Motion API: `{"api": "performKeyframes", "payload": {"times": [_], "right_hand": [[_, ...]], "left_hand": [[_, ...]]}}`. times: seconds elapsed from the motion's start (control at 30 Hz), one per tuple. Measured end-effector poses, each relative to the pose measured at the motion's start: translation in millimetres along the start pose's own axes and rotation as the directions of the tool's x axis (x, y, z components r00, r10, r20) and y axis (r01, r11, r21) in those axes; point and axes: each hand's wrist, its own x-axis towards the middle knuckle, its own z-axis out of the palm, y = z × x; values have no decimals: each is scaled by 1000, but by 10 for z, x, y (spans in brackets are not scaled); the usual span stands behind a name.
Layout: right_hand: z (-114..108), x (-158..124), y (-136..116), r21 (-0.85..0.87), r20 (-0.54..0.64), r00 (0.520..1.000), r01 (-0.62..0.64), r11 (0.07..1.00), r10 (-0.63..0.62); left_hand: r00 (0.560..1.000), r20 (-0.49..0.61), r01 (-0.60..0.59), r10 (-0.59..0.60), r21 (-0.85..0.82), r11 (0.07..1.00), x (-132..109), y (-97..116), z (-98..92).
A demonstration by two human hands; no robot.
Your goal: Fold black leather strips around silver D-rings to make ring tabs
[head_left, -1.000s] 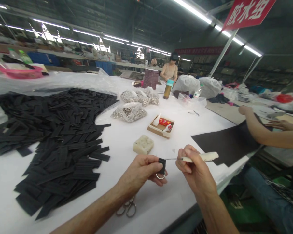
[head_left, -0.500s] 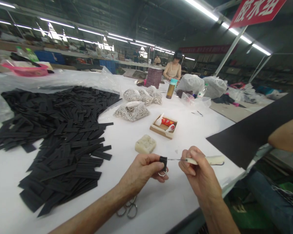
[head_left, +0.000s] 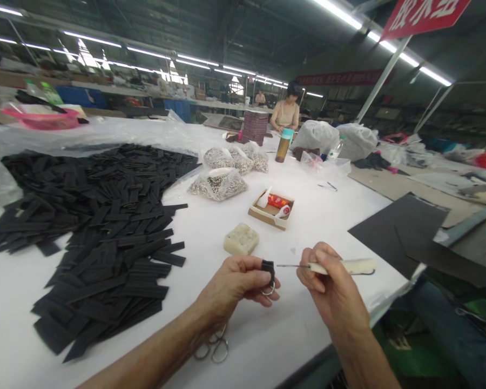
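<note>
Between thumb and fingers, my left hand (head_left: 245, 281) pinches a short black strap (head_left: 268, 268) folded through a metal ring (head_left: 268, 290). My right hand (head_left: 326, 278) is closed round the pale handle of an awl-like tool (head_left: 358, 266), whose thin metal shaft points left at the strap. A small gap separates the tip from the strap. Just beyond my left hand lies a pale, worn block (head_left: 241, 240). Scissors (head_left: 216, 348) lie partly hidden under my left forearm.
Black strips (head_left: 105, 237) cover the left of the white table (head_left: 202, 227) in a large heap. Bags of metal rings (head_left: 218, 185), a small cardboard box (head_left: 270, 220) with glue tubes and a bottle (head_left: 284, 146) stand farther back. Black sheets (head_left: 400, 227) lie right; another person (head_left: 287, 113) sits beyond.
The strap in my left hand has shifted slightly left, and the tool's tip now stands apart from it. At the right, a large black sheet and a person's arm have moved away.
</note>
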Motion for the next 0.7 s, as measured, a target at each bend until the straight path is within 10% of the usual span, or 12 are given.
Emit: {"api": "performKeyframes", "payload": {"times": [0.7], "right_hand": [[17,-118,-8,-303,-85,988,98,948,-129]], "left_hand": [[999,43,12,-6,-148,989,39,-41,-32]]}}
